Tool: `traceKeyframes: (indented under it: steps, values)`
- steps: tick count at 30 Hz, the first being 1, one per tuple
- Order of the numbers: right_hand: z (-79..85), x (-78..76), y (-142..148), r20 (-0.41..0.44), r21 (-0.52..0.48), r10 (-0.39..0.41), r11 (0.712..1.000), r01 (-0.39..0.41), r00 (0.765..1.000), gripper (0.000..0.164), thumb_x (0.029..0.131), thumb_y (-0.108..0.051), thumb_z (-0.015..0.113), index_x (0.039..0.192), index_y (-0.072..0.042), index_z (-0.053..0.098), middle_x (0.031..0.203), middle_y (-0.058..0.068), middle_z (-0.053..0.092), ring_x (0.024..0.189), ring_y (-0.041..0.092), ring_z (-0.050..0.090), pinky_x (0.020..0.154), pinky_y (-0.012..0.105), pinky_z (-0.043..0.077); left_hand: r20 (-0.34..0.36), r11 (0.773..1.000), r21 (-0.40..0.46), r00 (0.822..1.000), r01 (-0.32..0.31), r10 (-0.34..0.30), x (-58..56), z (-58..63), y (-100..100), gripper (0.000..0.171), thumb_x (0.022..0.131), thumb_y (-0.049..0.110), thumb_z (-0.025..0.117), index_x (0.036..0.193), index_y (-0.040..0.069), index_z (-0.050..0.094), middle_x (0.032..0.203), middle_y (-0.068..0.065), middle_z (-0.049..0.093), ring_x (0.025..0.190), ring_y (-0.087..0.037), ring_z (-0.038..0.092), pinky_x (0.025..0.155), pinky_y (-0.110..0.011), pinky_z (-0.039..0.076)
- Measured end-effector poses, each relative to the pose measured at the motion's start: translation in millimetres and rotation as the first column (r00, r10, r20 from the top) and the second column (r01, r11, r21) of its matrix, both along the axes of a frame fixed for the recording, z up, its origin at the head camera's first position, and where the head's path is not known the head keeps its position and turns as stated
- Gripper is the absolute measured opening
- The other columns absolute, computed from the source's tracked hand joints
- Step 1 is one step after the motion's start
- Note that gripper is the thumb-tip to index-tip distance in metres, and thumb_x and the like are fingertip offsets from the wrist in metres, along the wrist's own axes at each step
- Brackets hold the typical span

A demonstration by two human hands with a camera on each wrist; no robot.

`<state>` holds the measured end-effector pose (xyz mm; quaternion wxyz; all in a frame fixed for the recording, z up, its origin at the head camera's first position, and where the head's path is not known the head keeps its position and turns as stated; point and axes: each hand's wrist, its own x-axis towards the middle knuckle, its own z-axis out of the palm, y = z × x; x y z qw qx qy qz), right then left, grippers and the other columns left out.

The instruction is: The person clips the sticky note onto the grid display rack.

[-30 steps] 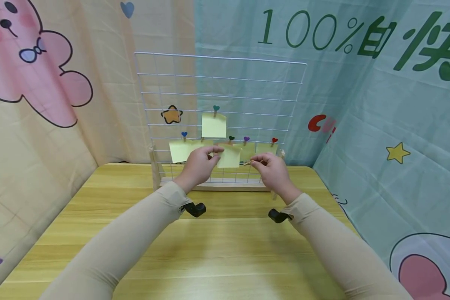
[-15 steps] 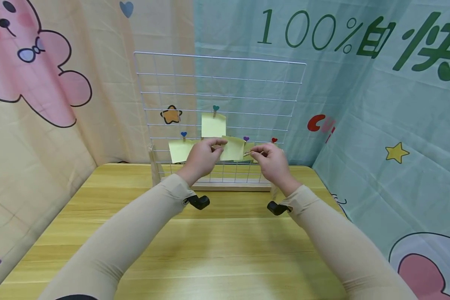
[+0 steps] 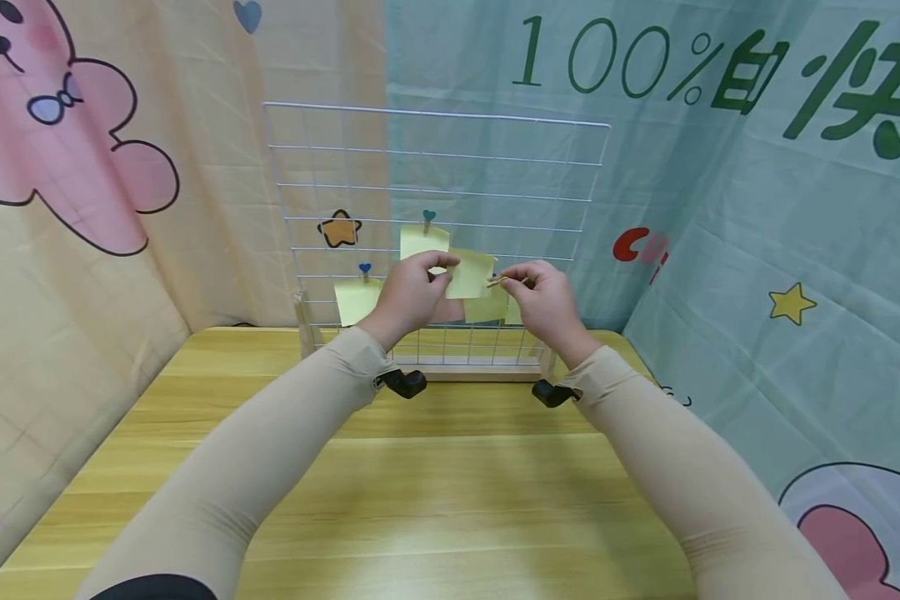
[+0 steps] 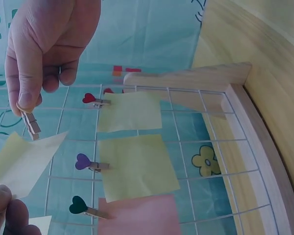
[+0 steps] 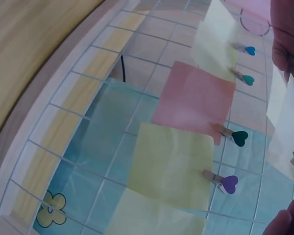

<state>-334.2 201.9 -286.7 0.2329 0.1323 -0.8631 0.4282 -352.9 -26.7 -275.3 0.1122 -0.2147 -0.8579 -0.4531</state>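
My left hand pinches a yellow sticky note by its left edge, in front of the white wire grid. My right hand pinches a small wooden clothespin between thumb and fingertips. In the left wrist view, the clothespin's free end is close to the upper corner of the held note; whether they touch I cannot tell. Behind the hands, a pink note and several yellow notes hang from heart-topped clothespins, such as a purple one and a red one.
The grid stands in a wooden base on a wood-grain table. One yellow note hangs higher than the others under a teal heart clothespin. Printed curtains enclose the back and sides.
Both hands have risen along the grid, the left also shifting slightly right, with the yellow note and clothespin in them. The pinned pink note is partly uncovered below the held note.
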Motion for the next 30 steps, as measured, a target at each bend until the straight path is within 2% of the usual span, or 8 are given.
traceKeyframes:
  steps: [4,14,19,24,28,30]
  values:
    - [8.1,-4.6,-0.9,-0.024,0.0,-0.009,1.0,0.009,1.0,0.02,0.105,-0.018,0.066,0.114,-0.004,0.078,0.113,0.013,0.066,0.087,0.023,0.054,0.074,0.036,0.045,-0.011,1.0,0.003,1.0,-0.008,0.008,-5.2,5.8,2.6,0.031,0.11,0.019,0.056,0.139,0.019,0.068,0.143,0.0,0.065,0.101,-0.022,0.066,0.069,-0.032,0.049]
    - [28.6,-17.5,-4.5,-0.029,-0.023,-0.04,0.999,0.039,0.999,0.021,0.106,-0.02,0.066,0.116,-0.006,0.078,0.118,0.012,0.066,0.089,0.022,0.053,0.073,0.034,0.044,-0.01,0.999,0.012,0.999,-0.052,0.052,-16.5,12.9,9.8,0.03,0.11,0.019,0.056,0.138,0.018,0.067,0.142,0.0,0.066,0.109,-0.023,0.065,0.075,-0.032,0.052]
    - [38.0,-25.3,-5.8,-0.042,-0.011,-0.06,0.998,0.059,0.997,0.021,0.106,-0.021,0.066,0.116,-0.007,0.079,0.115,0.01,0.066,0.09,0.023,0.054,0.072,0.035,0.044,0.003,0.997,0.031,0.998,-0.065,0.065,-22.9,14.7,14.2,0.031,0.11,0.02,0.056,0.138,0.019,0.068,0.143,0.0,0.065,0.105,-0.022,0.064,0.072,-0.032,0.05]
    - [46.9,-29.0,-8.1,-0.056,0.021,-0.083,0.996,0.084,0.995,0.023,0.106,-0.021,0.065,0.117,-0.007,0.079,0.115,0.01,0.063,0.092,0.024,0.054,0.076,0.035,0.043,0.045,0.996,0.061,0.997,-0.072,0.069,-29.0,16.6,17.9,0.032,0.111,0.022,0.055,0.14,0.021,0.066,0.144,0.001,0.064,0.089,-0.02,0.058,0.063,-0.03,0.046]
    - [52.6,-33.1,-10.9,-0.056,0.05,-0.096,0.994,0.099,0.994,0.024,0.107,-0.023,0.064,0.119,-0.009,0.079,0.11,0.007,0.058,0.091,0.024,0.053,0.076,0.034,0.043,0.054,0.994,0.069,0.995,-0.083,0.08,-32.6,18.2,21.0,0.031,0.111,0.021,0.055,0.14,0.021,0.067,0.142,0.001,0.064,0.069,-0.017,0.049,0.059,-0.028,0.043]
    - [54.7,-35.8,-12.6,-0.061,0.047,-0.094,0.994,0.097,0.994,0.023,0.107,-0.022,0.064,0.118,-0.009,0.079,0.108,0.007,0.057,0.09,0.023,0.053,0.075,0.034,0.043,0.058,0.993,0.075,0.995,-0.09,0.086,-33.9,18.9,22.6,0.031,0.111,0.02,0.055,0.139,0.021,0.067,0.141,0.001,0.065,0.066,-0.015,0.047,0.059,-0.027,0.044]
